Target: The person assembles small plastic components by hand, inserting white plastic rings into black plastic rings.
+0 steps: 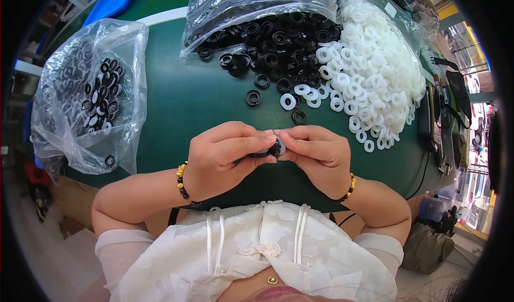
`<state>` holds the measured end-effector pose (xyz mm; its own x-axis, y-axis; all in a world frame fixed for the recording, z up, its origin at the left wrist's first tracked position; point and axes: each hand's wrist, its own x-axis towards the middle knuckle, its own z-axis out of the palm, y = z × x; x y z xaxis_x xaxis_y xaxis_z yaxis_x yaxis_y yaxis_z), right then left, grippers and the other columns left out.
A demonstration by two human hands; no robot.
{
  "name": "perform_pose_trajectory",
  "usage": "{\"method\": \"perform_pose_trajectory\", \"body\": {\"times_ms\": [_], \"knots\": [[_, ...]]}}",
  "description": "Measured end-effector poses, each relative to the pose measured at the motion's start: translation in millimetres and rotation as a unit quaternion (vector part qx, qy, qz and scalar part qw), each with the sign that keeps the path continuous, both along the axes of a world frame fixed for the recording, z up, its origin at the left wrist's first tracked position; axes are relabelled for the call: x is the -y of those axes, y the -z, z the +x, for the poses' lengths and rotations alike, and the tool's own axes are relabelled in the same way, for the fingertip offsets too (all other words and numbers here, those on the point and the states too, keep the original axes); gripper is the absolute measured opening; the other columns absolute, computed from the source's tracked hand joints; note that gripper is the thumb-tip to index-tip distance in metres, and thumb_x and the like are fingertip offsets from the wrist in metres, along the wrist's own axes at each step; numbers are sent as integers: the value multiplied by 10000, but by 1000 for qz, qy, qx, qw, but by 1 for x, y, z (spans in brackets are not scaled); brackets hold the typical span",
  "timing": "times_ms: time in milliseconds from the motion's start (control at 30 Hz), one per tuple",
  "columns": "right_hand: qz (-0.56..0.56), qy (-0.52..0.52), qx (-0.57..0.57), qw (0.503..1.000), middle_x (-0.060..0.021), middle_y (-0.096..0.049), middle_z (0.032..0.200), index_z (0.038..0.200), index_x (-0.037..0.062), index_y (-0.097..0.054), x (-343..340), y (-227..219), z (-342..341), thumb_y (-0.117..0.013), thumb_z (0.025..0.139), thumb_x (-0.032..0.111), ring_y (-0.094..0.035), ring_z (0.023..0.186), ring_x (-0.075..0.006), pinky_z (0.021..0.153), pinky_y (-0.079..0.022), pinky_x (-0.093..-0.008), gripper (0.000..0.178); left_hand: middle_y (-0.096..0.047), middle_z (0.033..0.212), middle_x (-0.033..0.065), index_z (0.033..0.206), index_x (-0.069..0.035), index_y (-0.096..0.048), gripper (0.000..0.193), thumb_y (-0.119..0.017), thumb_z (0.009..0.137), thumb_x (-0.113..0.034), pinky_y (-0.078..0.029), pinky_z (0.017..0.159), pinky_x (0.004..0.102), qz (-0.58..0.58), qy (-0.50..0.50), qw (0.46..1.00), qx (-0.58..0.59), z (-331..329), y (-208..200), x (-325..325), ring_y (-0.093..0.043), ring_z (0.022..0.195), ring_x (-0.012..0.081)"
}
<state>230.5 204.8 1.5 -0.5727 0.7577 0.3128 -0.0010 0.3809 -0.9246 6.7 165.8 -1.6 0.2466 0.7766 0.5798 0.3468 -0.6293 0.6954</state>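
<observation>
Close in front of my chest, my left hand (224, 153) and my right hand (320, 156) meet fingertip to fingertip. Between them is a small black ring (277, 148), pinched by the left fingers. A white ring (281, 146) lies against its right side, under my right thumb and fingers. Another dark piece with a pale edge (260, 154) shows beneath my left fingers, partly hidden. Fingers cover much of both rings, so how far they fit together I cannot tell.
A heap of black rings (273, 56) spills from a clear plastic bag (235, 8) at the back. White rings (369, 72) are piled to its right. At left, an open clear bag (136, 50) holds black-and-white ring pieces (101, 96). Everything lies on a green table (171, 98).
</observation>
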Motion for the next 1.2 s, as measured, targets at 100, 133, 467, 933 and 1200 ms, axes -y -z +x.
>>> {"method": "perform_pose_trajectory", "body": {"times_ms": [100,133,467,933,1200], "knots": [[17,13,16,1000,-117,-704,1103,1187,56,-717,4,1,-1,-673,821,-166,-702,912,-167,792,-601,-244,430,-708,923,103,1089,-39,-725,415,-854,699,17,-556,639,273,5,-6,1000,-4,0,1,-1,-687,758,201],[7,11,10,1000,-115,-703,1096,1193,60,-715,4,1,-1,-663,833,-162,-701,909,-159,800,-594,-237,426,-710,932,111,1062,-21,-722,381,-836,702,32,-564,643,283,24,1,1000,-11,1,1,-2,-686,758,213],[-151,3,3,989,-138,-653,1297,1483,127,-470,27,1,-12,-525,935,-126,-656,1127,-192,990,-494,-275,605,-708,931,133,1033,12,-718,348,-771,698,89,-588,684,317,129,-52,987,-82,-4,1,-14,-693,795,257],[-76,-179,117,974,-186,-209,1639,1588,15,-32,1,-9,4,-525,943,-56,-302,1485,-322,1187,-260,-344,815,-721,921,83,1092,-40,-748,329,-802,770,2,-548,681,220,-326,-27,930,167,-19,-4,-18,-700,818,150],[205,-87,222,949,-209,-562,1345,1462,-2,-388,2,-14,2,-640,829,-59,-582,1201,-336,989,-480,-394,684,-658,977,71,1203,-31,-695,338,-716,867,-4,-561,683,239,-294,54,952,70,-20,-10,-22,-667,815,118]]}}
